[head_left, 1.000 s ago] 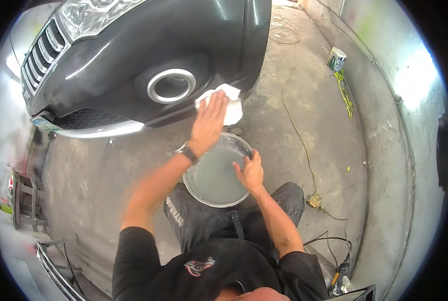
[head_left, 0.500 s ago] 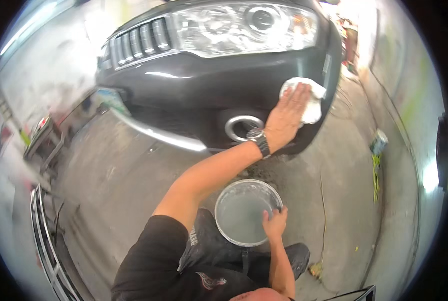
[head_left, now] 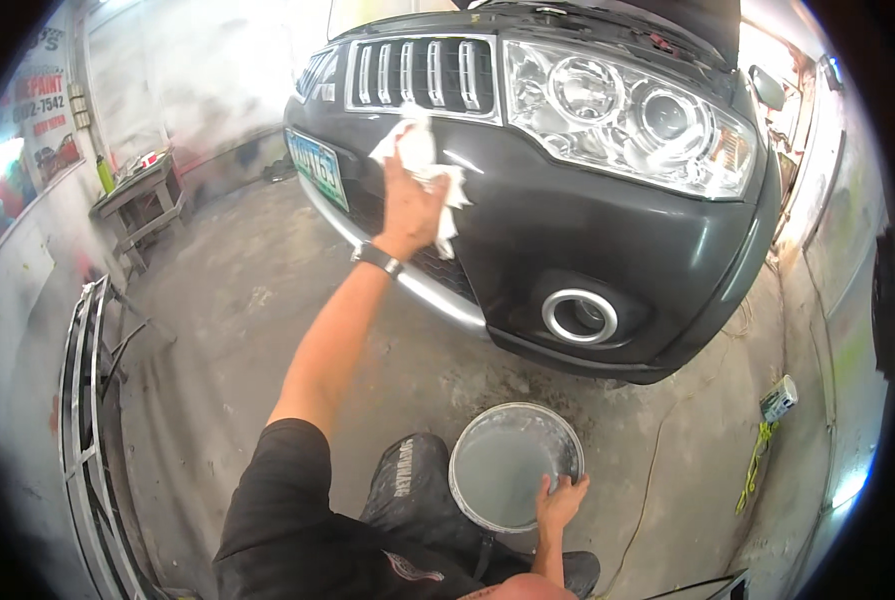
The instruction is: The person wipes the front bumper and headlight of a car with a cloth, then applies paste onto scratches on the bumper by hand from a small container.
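Note:
A crumpled white cloth [head_left: 417, 146] is gripped in my left hand [head_left: 413, 205], which wears a watch on its wrist. The hand holds it against the dark grey front bumper [head_left: 577, 235] of a car, just beneath the chrome grille [head_left: 417, 76]. Cloth hangs down past the fingers on the right side. Between my knees stands a round bucket [head_left: 454, 488] with cloudy greyish water in it. My right hand [head_left: 561, 503] curls over the bucket's right rim, thumb inside and fingers along the outer edge.
A clear headlight [head_left: 627, 115] and a silver-ringed fog lamp opening [head_left: 579, 317] are on the car's right. A metal frame [head_left: 85, 430] leans at the left, a small wooden stand [head_left: 145, 200] behind it. A tub [head_left: 778, 397] with yellow-green cord lies by the right wall [head_left: 852, 330].
My left hand has moved the cloth leftward across the bumper, from its right corner to below the grille. The view has shifted right and up. My right hand stays at the bucket rim.

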The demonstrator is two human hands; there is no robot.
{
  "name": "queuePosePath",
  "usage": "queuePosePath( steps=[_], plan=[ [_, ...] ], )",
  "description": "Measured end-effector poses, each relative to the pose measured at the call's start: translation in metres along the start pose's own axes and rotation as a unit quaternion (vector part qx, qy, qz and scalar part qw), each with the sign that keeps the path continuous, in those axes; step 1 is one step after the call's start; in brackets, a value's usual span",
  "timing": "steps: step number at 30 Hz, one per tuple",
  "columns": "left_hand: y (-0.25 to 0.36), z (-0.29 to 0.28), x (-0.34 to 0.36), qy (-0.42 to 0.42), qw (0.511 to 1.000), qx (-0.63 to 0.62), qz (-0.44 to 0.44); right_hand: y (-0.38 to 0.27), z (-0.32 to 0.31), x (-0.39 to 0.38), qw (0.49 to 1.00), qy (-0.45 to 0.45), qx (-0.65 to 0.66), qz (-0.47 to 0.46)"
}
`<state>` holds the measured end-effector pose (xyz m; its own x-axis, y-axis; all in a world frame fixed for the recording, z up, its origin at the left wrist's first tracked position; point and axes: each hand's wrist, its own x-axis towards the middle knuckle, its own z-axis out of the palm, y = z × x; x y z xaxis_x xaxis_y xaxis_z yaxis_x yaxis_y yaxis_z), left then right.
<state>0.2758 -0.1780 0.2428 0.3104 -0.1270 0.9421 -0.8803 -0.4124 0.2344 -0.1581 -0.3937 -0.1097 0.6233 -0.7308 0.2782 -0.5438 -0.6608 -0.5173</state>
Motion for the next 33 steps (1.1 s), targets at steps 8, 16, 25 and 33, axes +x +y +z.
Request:
queuePosePath(
  steps=[8, 16, 25, 33],
  plan=[
    [-0.078, 0.01, -0.003, -0.087, 0.979, 0.174, -0.056, -0.008, -0.001, 0.002, 1.0, -0.003, 0.004, 0.021],
    [0.089, 0.02, -0.005, -0.088, 0.981, 0.081, 0.153, -0.022, -0.007, 0.003, 0.998, -0.028, 0.037, 0.032],
    [0.256, 0.108, 0.023, -0.14, 0.945, 0.111, 0.274, -0.013, -0.005, 0.001, 0.999, 0.013, 0.042, 0.017],
    [0.334, 0.202, 0.058, -0.141, 0.886, 0.22, 0.382, -0.005, -0.004, 0.0, 0.997, 0.012, 0.061, 0.049]
  ],
)
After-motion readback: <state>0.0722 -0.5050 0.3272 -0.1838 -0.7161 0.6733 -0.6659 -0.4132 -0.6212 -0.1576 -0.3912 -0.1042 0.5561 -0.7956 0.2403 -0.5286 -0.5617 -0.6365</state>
